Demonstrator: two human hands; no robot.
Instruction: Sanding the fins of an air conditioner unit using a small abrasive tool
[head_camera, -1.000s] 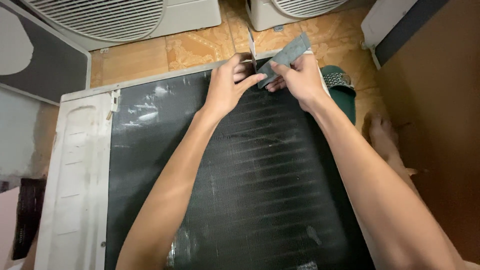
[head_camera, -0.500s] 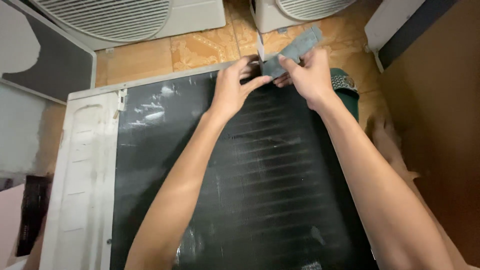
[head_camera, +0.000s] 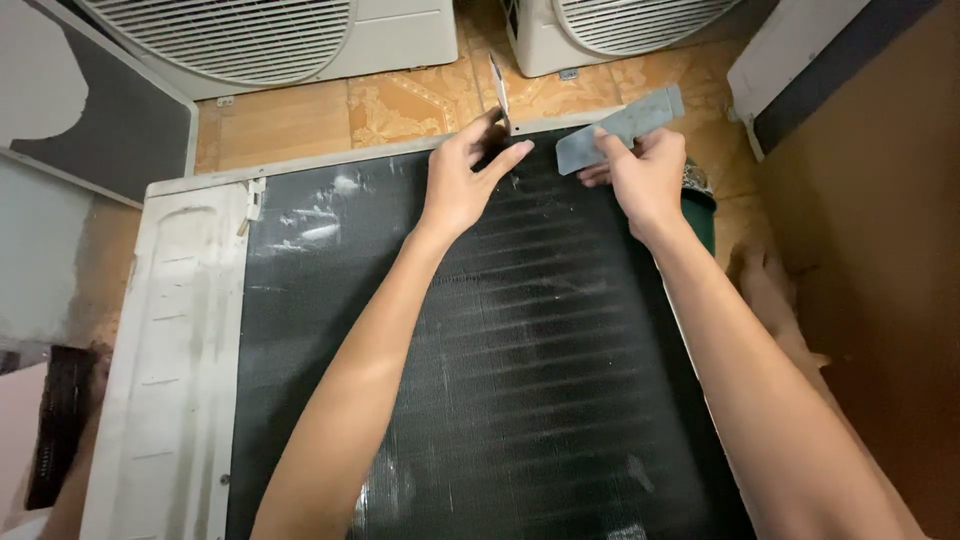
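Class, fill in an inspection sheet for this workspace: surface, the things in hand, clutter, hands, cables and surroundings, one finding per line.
Surface: dark finned coil panel in a white casing, lying flat on the tiled floor, with pale smears near its top left.
Things in hand: thin metal blade and flat grey plate, at the panel's top edge.
Clutter: green sandal beside the panel.
Hands: left hand pinches the blade; right hand has its grip on the grey plate.
Cables: nothing seen.
Surroundings: two white fan-grille units beyond the panel; brown board at right.
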